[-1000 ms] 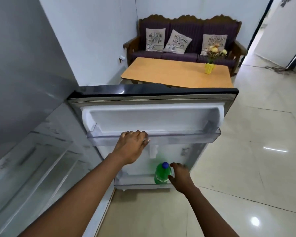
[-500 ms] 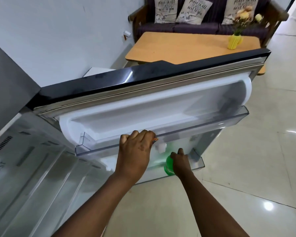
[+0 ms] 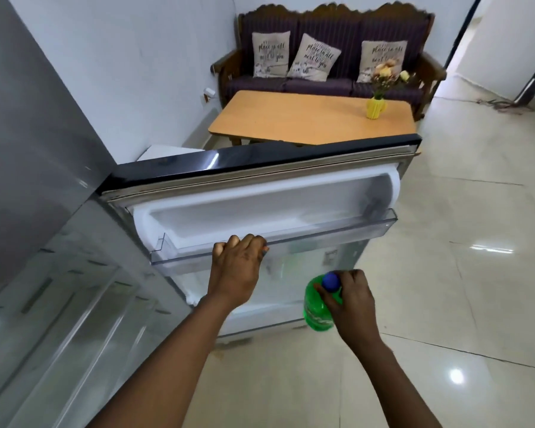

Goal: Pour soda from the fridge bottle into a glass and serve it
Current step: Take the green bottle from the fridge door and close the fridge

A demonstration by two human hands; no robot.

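Fingers (image 3: pixel 329 299) of the right hand (image 3: pixel 354 307) are wrapped tight round the neck of the green soda bottle (image 3: pixel 315 313), just under its blue cap (image 3: pixel 331 282), and that's the whole hold: a neck grip, body hanging below. The bottle sits in the air in front of the lower door shelf (image 3: pixel 260 319), out past its front rail from this angle, though whether the base is fully clear I can't tell. Over on the other side, the left hand (image 3: pixel 238 267) has its fingers curled over the rim of the clear upper door shelf (image 3: pixel 337 234), steadying the fridge door (image 3: pixel 260 163), which stands wide open.

The job now, I'd say, is bringing the bottle away cleanly. Keep it upright, because a swinging soda bottle fizzes when opened. A neck hold lets a full bottle sway, so a firmer grip lower on the body would help. Then push the door shut with the left. The table (image 3: pixel 291 118) by the sofa (image 3: pixel 331 57) looks a fair place to pour; no glass in sight.
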